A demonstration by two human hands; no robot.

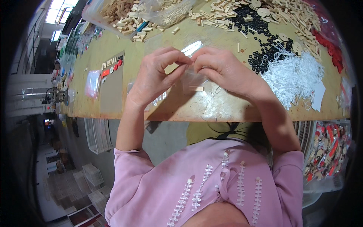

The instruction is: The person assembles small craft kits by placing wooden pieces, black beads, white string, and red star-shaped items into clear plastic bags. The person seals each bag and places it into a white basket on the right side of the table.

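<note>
Both of my hands meet over the middle of the table, fingertips pinched together. My left hand [155,73] and my right hand [223,70] grip the upper edge of a small clear plastic bag [193,80]. A small wooden piece [197,89] shows at the bag's lower part; whether it lies inside or under the film I cannot tell. A bright glare sits just beyond my fingertips. More clear plastic bags [160,99] lie by my left wrist, partly hidden by it. Right of my right hand is a heap of white strings [293,75].
Black beads [261,56] and wooden blocks [298,17] spread across the far right, with red pieces [331,49] beyond. A plastic bin [99,15] of blocks stands far left. A brown board [113,90] with small parts and a stack of clear bags [92,84] lie left.
</note>
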